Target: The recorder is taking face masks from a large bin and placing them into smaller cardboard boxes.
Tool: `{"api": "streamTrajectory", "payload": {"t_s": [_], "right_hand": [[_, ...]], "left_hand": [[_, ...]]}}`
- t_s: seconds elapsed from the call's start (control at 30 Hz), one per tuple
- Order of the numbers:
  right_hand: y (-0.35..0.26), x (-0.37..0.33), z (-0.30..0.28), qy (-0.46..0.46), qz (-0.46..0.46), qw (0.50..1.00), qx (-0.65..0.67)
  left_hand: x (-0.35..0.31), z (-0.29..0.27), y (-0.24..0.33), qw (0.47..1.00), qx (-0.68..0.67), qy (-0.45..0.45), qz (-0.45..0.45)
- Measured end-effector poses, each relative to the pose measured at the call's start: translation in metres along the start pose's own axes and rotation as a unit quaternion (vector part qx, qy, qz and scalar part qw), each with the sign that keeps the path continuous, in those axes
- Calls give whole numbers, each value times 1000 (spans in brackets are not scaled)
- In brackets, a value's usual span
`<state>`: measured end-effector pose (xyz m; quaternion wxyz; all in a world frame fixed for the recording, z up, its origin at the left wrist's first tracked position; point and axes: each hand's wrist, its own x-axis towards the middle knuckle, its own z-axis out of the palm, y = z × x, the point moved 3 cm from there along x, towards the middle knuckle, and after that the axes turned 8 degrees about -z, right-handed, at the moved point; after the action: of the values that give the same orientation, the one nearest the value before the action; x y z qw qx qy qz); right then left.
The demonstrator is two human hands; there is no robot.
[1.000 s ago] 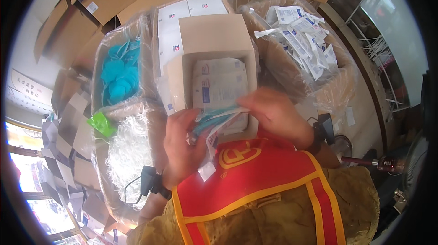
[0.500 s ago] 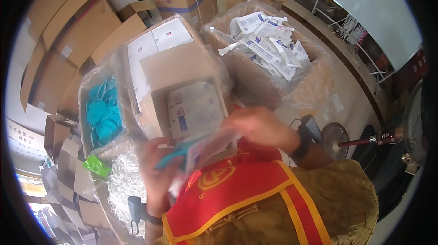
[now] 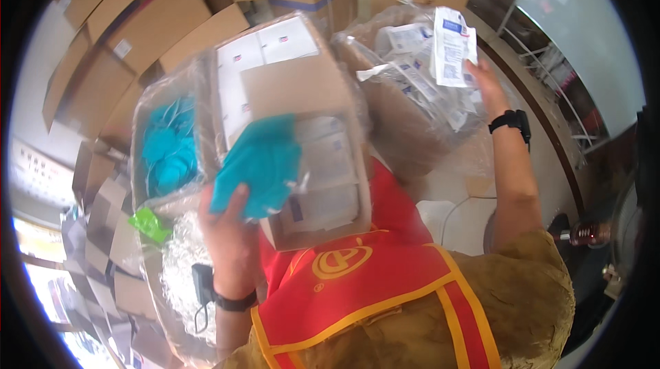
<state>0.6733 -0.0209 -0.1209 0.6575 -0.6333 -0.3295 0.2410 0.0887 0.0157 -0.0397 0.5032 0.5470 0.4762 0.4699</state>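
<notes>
Pinching white packet (image 3: 451, 46) by near right corner with right hand (image 3: 489, 87), at far right corner of plastic-lined carton (image 3: 393, 137); just left of and beyond that hand, long axis near-to-far. Clasping teal masks (image 3: 260, 163) in left hand (image 3: 230, 242), over left edge of open box (image 3: 294, 87).

Near mask (image 3: 260, 163): solid teal
Piled masks (image 3: 168, 163): matching teal
Top packet (image 3: 454, 49): white, printed in blue and grey
Open box (image 3: 289, 87): plain tan
Apron (image 3: 375, 286): red, edged in yellow-orange, with yellow emblem (image 3: 342, 262)
Garment (image 3: 519, 293): mottled brown
Plastic scrap (image 3: 149, 225): bright green
Wrist strap (image 3: 507, 121): black
</notes>
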Motion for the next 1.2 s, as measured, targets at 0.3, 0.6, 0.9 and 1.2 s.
{"api": "streamTrajectory", "payload": {"t_s": [0.3, 0.6, 0.9, 1.2], "right_hand": [[-83, -146, 193, -299, -189, 935, 10], [-110, -187, 223, -345, -325, 817, -330], [-126, -232, 258, -476, -315, 820, 42], [-113, -291, 305, -432, -330, 839, -19]], "left_hand": [[2, 18, -26, 987, -74, -102, -97], [10, -40, 4, 924, 337, 17, 180], [-13, -2, -22, 985, -126, -116, -31], [-17, -27, -57, 906, -371, 7, -204]]}}
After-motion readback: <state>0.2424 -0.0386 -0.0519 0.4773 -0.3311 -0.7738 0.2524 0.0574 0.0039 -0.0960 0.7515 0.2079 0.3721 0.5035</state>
